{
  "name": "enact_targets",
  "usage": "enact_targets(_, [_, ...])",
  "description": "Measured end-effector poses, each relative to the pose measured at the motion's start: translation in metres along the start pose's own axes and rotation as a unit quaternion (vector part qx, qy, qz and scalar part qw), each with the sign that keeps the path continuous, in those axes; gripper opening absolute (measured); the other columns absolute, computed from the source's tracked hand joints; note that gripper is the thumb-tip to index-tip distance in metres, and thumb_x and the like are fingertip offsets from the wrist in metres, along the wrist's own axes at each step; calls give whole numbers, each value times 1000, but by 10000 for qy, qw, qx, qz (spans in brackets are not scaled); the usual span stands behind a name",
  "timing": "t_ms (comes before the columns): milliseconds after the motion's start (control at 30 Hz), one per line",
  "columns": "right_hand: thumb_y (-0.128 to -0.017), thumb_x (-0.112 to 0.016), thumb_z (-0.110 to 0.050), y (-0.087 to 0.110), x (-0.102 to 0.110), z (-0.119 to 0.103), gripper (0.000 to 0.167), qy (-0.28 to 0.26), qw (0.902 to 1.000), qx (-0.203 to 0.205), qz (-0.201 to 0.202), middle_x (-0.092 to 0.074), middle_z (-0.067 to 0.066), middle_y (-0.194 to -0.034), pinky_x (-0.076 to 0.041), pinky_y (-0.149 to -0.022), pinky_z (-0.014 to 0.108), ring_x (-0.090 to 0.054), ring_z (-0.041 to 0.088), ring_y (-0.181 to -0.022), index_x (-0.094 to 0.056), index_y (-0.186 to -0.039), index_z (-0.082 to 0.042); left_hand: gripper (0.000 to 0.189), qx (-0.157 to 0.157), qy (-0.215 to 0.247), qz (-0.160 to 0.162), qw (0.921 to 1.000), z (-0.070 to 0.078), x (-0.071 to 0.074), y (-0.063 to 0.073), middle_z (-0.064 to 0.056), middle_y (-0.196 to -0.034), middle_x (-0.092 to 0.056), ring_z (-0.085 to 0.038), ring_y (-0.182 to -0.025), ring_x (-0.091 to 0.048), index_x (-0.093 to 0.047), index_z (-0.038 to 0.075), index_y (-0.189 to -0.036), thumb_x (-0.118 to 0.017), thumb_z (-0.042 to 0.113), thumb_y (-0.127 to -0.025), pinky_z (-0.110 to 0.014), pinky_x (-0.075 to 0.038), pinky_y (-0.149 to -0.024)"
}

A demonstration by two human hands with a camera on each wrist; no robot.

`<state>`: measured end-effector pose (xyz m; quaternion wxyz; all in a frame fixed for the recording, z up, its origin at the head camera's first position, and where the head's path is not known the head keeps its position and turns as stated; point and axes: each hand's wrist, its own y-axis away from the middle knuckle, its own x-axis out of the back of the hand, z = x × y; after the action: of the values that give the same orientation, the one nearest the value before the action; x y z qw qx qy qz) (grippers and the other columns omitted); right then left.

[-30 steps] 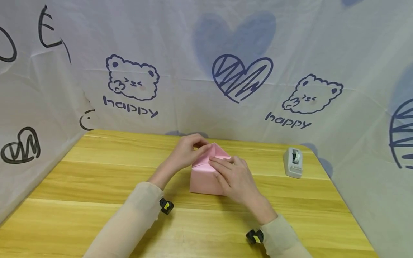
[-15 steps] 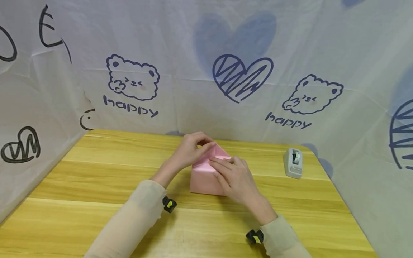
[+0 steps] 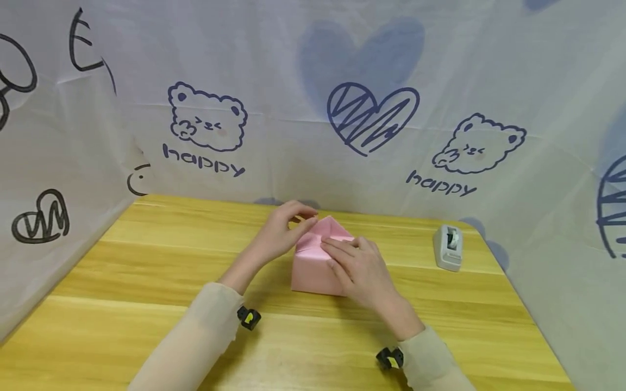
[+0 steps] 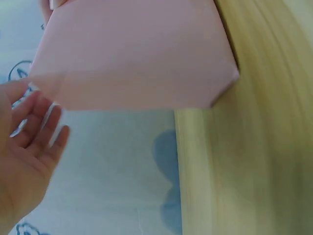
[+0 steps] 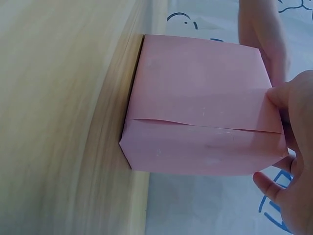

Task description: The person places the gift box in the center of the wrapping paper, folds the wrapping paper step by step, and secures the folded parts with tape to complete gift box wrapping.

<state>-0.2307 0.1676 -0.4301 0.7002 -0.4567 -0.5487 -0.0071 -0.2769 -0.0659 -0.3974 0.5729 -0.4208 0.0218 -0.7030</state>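
Note:
A pink paper-wrapped box (image 3: 315, 277) stands on the table, with a pointed paper flap (image 3: 333, 227) raised at its far end. My left hand (image 3: 281, 231) is by the flap's left edge, fingers loose and apart; whether a fingertip touches the paper I cannot tell. In the left wrist view that hand (image 4: 27, 161) has relaxed fingers beside the box's top edge. My right hand (image 3: 364, 271) lies on the top right of the box, fingers extended over the paper and thumb against the near side. A paper seam crosses the box side (image 5: 200, 98) in the right wrist view.
A grey tape dispenser (image 3: 448, 248) sits at the back right of the wooden table (image 3: 171, 260). White cloth (image 3: 288, 146) with bear and heart drawings hangs behind and at both sides.
My left hand has drawn slightly left, away from the flap's tip that it held before. The right hand stays on the box. The whole head view has shifted a little.

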Motion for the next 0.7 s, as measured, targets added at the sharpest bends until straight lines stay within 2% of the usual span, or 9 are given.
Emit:
enact_targets(133, [-98,-65,-21,1,1,3,37,-123,9999,8,66,-69,3,-138,-48,-81,46,-57,27,-93,-73,-133,-13,40,159,-348,-513,9979,-4,6,15,-11,-127,-68,-28,-117,-64,-67,3,-134,-72,23,-100,-46,-56,-97])
enact_targets(200, [-97,-66,-20,1,1,4,37,-178,9997,51,135,-69,4,-137,-47,-80,45,-58,27,-93,-73,-132,-12,46,216,-340,-751,9964,-6,6,20,-11,-131,-67,-27,-120,-63,-64,3,-138,-72,25,-99,-47,-55,-99])
enact_targets(267, [-97,-67,-20,1,1,5,37,-210,9995,96,192,-70,5,-136,-46,-80,44,-58,26,-92,-73,-132,-11,47,258,-228,-820,9960,-8,5,24,-10,-131,-67,-27,-120,-63,-63,3,-140,-73,25,-99,-47,-55,-98])
enact_targets(367, [-97,-67,-19,0,1,5,37,-296,9992,116,233,-70,5,-135,-46,-79,43,-60,26,-93,-73,-131,-10,42,234,-62,-643,9976,-10,1,28,-9,-127,-68,-25,-116,-64,-66,4,-136,-73,22,-99,-45,-56,-95])
enact_targets(500, [-95,-72,-21,0,3,3,37,-664,9973,-288,143,-72,5,-132,-47,-80,40,-59,23,-93,-73,-131,-12,37,246,33,-420,9988,-12,-3,33,-8,-123,-69,-24,-113,-64,-68,4,-130,-74,21,-98,-43,-57,-95])
enact_targets(600, [-90,-81,-18,0,5,3,34,-1177,9901,-716,262,-72,7,-125,-54,-87,41,-61,24,-99,-74,-122,-9,36,257,80,-334,9991,-13,-4,35,-7,-123,-69,-24,-113,-64,-69,4,-128,-75,22,-98,-43,-57,-96])
enact_targets(700, [-81,-90,-10,0,7,4,37,-1601,9816,-887,547,-67,9,-119,-57,-92,43,-64,27,-107,-69,-110,-4,32,177,111,-264,9994,-13,-4,35,-7,-124,-69,-24,-113,-64,-71,5,-125,-76,21,-97,-43,-57,-96])
